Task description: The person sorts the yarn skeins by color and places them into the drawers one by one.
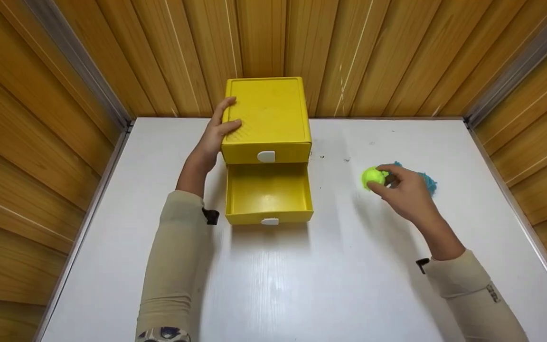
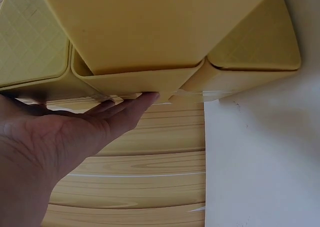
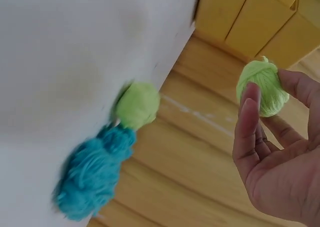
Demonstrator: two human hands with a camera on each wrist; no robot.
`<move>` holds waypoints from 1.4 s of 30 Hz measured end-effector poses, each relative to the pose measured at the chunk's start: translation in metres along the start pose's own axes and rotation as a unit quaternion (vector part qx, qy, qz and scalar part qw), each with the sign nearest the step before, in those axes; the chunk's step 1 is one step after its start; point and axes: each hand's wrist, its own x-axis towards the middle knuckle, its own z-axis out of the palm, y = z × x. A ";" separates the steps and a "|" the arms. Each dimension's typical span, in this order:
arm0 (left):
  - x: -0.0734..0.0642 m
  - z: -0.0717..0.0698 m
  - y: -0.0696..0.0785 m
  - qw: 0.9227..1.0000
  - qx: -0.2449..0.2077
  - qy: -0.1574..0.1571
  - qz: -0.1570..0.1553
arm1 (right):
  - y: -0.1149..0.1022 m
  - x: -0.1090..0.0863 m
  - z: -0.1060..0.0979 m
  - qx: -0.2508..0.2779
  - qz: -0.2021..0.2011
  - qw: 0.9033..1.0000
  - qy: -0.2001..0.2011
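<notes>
Right of the yellow cabinet, the right hand pinches a green yarn ball; a light grip should spare its strands! Left hand, fingers fairly straight, rests against the cabinet's left edge, best kept steady.

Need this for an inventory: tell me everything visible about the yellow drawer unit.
The yellow drawer unit looks like plastic, boxy with a flat, rimmed top. The upper drawer is shut; the drawer beneath is pulled out, with no contents showing; both have white pulls. It stands upright on the white table, near the plank wall. The left hand touches its left side and top.
</notes>
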 end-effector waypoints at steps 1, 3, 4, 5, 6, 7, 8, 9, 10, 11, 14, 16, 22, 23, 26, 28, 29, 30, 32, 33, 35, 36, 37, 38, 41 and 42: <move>0.000 0.000 0.000 1.000 -0.001 0.000 0.000 | -0.006 0.001 0.004 0.005 -0.006 1.000 0.000; 0.001 0.000 0.000 1.000 -0.003 0.001 0.000 | -0.019 0.001 0.012 0.012 -0.016 1.000 -0.003; 0.002 0.000 0.000 1.000 -0.003 0.001 0.000 | -0.025 0.001 0.016 0.016 -0.022 1.000 -0.004; 0.002 -0.001 0.000 1.000 -0.005 0.002 0.000 | -0.032 0.002 0.020 0.023 -0.028 0.999 -0.005; 0.002 -0.001 0.001 1.000 -0.006 0.002 0.000 | -0.038 0.001 0.023 0.029 -0.035 0.999 -0.006; 0.002 -0.001 0.000 1.000 -0.007 0.002 -0.001 | -0.045 0.001 0.027 0.032 -0.043 0.999 -0.008; 0.003 -0.001 0.000 1.000 -0.008 0.002 -0.001 | -0.051 0.001 0.030 0.035 -0.051 0.998 -0.008; 0.003 0.000 0.000 1.000 -0.009 0.001 -0.001 | -0.057 0.000 0.033 0.040 -0.059 0.997 -0.009; 0.003 0.000 0.000 1.000 -0.011 0.000 -0.001 | -0.062 0.000 0.036 0.045 -0.068 0.997 -0.011; 0.004 0.000 0.000 1.000 -0.011 -0.001 -0.001 | -0.067 -0.001 0.038 0.050 -0.075 0.996 -0.013; 0.004 0.001 -0.001 1.000 -0.016 -0.004 0.000 | -0.080 -0.002 0.045 0.056 -0.092 0.994 -0.026; 0.005 0.001 -0.001 1.000 -0.018 -0.003 -0.001 | -0.088 -0.002 0.048 0.061 -0.099 0.993 -0.036; 0.005 0.000 0.000 1.000 -0.013 0.001 -0.005 | -0.104 -0.002 0.060 0.063 -0.130 0.989 -0.044; 0.005 -0.001 0.000 1.000 -0.012 0.001 -0.005 | -0.106 -0.002 0.062 0.061 -0.137 0.988 -0.044; 0.005 -0.001 -0.001 1.000 -0.014 0.000 -0.001 | -0.114 -0.001 0.069 0.058 -0.166 0.983 -0.049; 0.005 -0.001 -0.001 1.000 -0.014 -0.002 0.001 | -0.120 0.001 0.075 0.057 -0.185 0.980 -0.053; 0.005 -0.001 -0.001 1.000 -0.014 -0.002 0.002 | -0.123 0.001 0.078 0.055 -0.194 0.978 -0.054; 0.005 -0.001 -0.001 1.000 -0.014 -0.002 0.003 | -0.126 0.002 0.081 0.051 -0.201 0.977 -0.055; 0.005 -0.001 -0.002 1.000 -0.013 -0.001 0.006 | -0.132 0.003 0.088 0.037 -0.213 0.975 -0.058; 0.005 -0.001 -0.002 1.000 -0.012 -0.001 0.006 | -0.135 0.003 0.091 0.026 -0.218 0.974 -0.059; 0.005 -0.001 -0.001 1.000 -0.010 0.000 0.008 | -0.142 0.004 0.098 0.006 -0.224 0.973 -0.064; 0.004 -0.001 -0.001 1.000 -0.009 -0.001 0.009 | -0.144 0.005 0.102 -0.004 -0.225 0.972 -0.069; 0.004 -0.001 -0.001 1.000 -0.008 -0.001 0.010 | -0.147 0.006 0.105 -0.009 -0.226 0.971 -0.074; 0.004 -0.001 -0.001 1.000 -0.008 -0.002 0.010 | -0.150 0.007 0.109 -0.015 -0.224 0.971 -0.081; 0.003 0.000 -0.001 1.000 -0.007 -0.003 0.012 | -0.158 0.012 0.120 -0.036 -0.219 0.970 -0.103; 0.003 0.000 -0.001 1.000 -0.007 -0.003 0.013 | -0.160 0.013 0.123 -0.045 -0.218 0.969 -0.110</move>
